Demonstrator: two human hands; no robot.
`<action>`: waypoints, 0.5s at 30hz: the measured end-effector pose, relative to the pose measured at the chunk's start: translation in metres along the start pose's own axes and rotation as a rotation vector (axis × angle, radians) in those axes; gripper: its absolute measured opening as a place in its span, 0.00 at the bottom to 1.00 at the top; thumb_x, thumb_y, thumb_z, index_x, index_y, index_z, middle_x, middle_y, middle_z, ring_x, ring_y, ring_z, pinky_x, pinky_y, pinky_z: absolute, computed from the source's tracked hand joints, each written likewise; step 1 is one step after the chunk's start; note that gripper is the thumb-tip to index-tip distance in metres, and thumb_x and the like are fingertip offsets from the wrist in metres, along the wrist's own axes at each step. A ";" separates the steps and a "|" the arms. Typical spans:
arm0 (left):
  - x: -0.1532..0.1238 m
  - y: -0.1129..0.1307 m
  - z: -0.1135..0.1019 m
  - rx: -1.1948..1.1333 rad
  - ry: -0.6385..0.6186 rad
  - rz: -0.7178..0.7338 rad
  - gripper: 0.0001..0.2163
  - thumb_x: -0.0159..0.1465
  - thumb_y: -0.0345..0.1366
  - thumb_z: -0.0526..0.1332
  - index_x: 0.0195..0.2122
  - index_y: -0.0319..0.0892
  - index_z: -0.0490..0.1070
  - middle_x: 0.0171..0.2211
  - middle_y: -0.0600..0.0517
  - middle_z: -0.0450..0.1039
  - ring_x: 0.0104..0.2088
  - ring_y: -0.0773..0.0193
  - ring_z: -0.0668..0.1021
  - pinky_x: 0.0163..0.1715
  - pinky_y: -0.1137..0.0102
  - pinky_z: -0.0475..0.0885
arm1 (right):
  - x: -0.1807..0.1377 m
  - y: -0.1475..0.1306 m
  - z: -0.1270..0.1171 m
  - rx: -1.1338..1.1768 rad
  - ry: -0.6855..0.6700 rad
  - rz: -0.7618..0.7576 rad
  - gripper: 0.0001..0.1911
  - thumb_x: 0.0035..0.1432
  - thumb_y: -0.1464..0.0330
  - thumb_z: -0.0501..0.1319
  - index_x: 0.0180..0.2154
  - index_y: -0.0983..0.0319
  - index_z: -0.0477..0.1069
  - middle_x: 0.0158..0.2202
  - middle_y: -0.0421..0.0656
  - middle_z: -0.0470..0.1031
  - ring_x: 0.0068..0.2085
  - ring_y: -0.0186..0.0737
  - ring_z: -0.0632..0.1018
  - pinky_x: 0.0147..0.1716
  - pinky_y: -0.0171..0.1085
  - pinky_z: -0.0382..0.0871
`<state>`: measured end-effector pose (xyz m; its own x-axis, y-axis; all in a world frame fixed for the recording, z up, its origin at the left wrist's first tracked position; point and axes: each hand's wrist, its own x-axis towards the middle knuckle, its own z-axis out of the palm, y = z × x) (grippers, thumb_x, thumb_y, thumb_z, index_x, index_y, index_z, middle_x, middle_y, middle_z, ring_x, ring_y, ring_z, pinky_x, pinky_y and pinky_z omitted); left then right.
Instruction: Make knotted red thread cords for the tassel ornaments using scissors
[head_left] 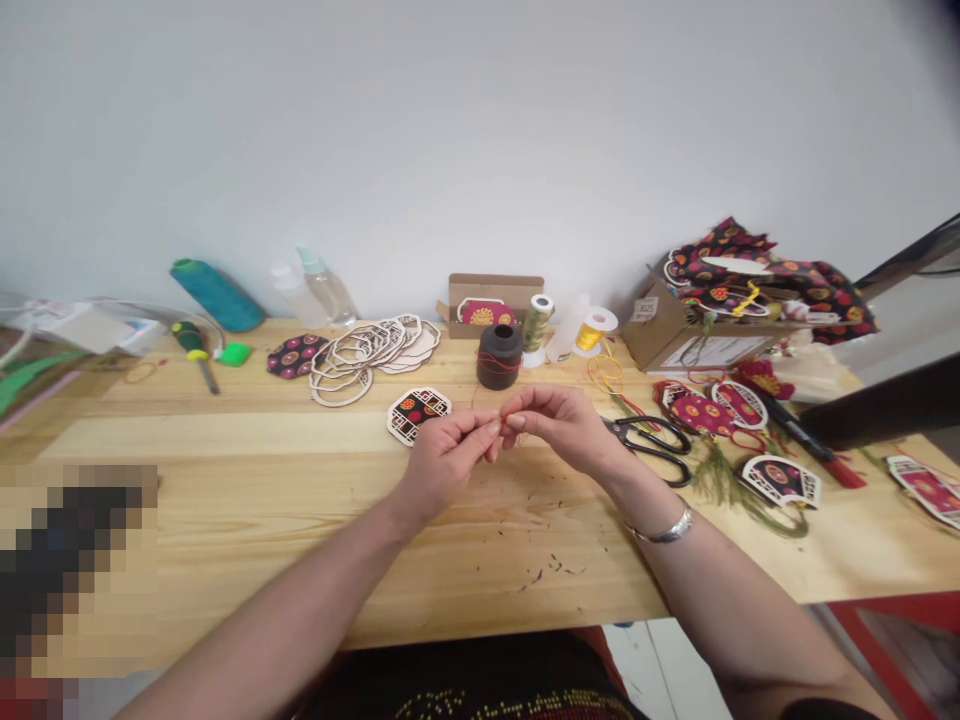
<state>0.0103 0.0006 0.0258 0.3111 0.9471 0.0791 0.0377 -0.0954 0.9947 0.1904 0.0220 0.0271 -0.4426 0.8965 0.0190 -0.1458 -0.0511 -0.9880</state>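
My left hand (454,446) and my right hand (556,424) meet above the middle of the table, fingertips pinched close together. Between them shows a bit of thin red thread (504,418), mostly hidden by the fingers. A dark spool (499,360) with red thread wound about it stands just behind the hands. Partly behind my left hand lies an octagonal wooden-framed ornament (415,412) with a dark patterned centre. Black-handled scissors (658,446) rest to the right, partly covered by my right wrist.
Pale wooden frames (375,350) lie stacked at the back left, near a screwdriver (196,358) and a teal thread cone (217,295). A yellow thread spool (595,330) stands behind. At right are a cardboard box (660,325) with patterned cloth, finished-looking ornaments (780,482) and a dark post (885,400).
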 end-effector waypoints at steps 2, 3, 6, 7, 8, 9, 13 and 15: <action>0.000 -0.001 0.001 -0.006 -0.002 0.000 0.13 0.64 0.36 0.58 0.23 0.39 0.72 0.20 0.55 0.67 0.24 0.70 0.66 0.26 0.72 0.60 | 0.001 0.000 0.001 -0.040 0.040 0.001 0.15 0.52 0.58 0.69 0.29 0.64 0.72 0.24 0.40 0.75 0.27 0.32 0.76 0.31 0.35 0.71; 0.000 -0.002 0.001 -0.008 -0.001 -0.003 0.12 0.64 0.36 0.59 0.24 0.39 0.73 0.20 0.55 0.67 0.24 0.70 0.66 0.26 0.72 0.61 | 0.001 0.000 0.001 -0.062 0.052 0.004 0.16 0.52 0.57 0.69 0.28 0.64 0.71 0.23 0.39 0.74 0.25 0.31 0.74 0.29 0.34 0.70; 0.000 -0.003 0.001 -0.022 0.009 -0.028 0.11 0.63 0.37 0.60 0.26 0.38 0.76 0.20 0.55 0.67 0.23 0.70 0.66 0.26 0.72 0.61 | 0.001 -0.001 0.002 -0.124 0.072 0.016 0.18 0.52 0.55 0.68 0.27 0.63 0.70 0.21 0.36 0.69 0.22 0.29 0.69 0.24 0.32 0.63; -0.001 -0.003 0.001 -0.030 0.017 -0.039 0.11 0.63 0.37 0.60 0.27 0.38 0.76 0.19 0.55 0.68 0.23 0.70 0.66 0.25 0.72 0.60 | 0.000 -0.002 0.002 -0.135 0.081 0.023 0.18 0.52 0.55 0.67 0.27 0.63 0.69 0.21 0.36 0.68 0.22 0.29 0.67 0.23 0.31 0.61; -0.001 -0.003 0.001 -0.039 0.027 -0.053 0.11 0.62 0.38 0.60 0.28 0.38 0.77 0.19 0.55 0.68 0.22 0.70 0.65 0.24 0.72 0.59 | 0.000 -0.002 0.002 -0.141 0.091 0.030 0.18 0.52 0.55 0.67 0.27 0.63 0.69 0.21 0.36 0.67 0.21 0.28 0.66 0.22 0.31 0.60; -0.001 -0.003 0.001 -0.051 0.037 -0.067 0.11 0.62 0.38 0.61 0.29 0.38 0.78 0.19 0.55 0.68 0.21 0.71 0.64 0.23 0.72 0.59 | 0.000 -0.003 0.002 -0.145 0.103 0.034 0.17 0.52 0.56 0.66 0.27 0.63 0.68 0.22 0.35 0.67 0.21 0.28 0.65 0.22 0.31 0.59; 0.000 -0.002 0.001 -0.077 0.082 -0.096 0.12 0.62 0.40 0.61 0.36 0.38 0.80 0.22 0.53 0.73 0.19 0.72 0.63 0.19 0.73 0.57 | 0.000 -0.004 0.001 -0.201 0.135 0.026 0.15 0.54 0.58 0.64 0.27 0.62 0.67 0.21 0.34 0.64 0.21 0.27 0.63 0.21 0.31 0.56; 0.001 -0.001 0.001 -0.065 0.117 -0.085 0.13 0.63 0.42 0.61 0.39 0.38 0.80 0.25 0.51 0.77 0.18 0.72 0.64 0.18 0.74 0.58 | 0.000 -0.005 0.000 -0.240 0.136 0.018 0.14 0.54 0.59 0.63 0.27 0.63 0.67 0.21 0.34 0.64 0.21 0.28 0.63 0.21 0.31 0.56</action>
<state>0.0115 0.0009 0.0246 0.1964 0.9805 -0.0024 -0.0030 0.0030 1.0000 0.1909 0.0219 0.0317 -0.3185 0.9479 -0.0034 0.0817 0.0239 -0.9964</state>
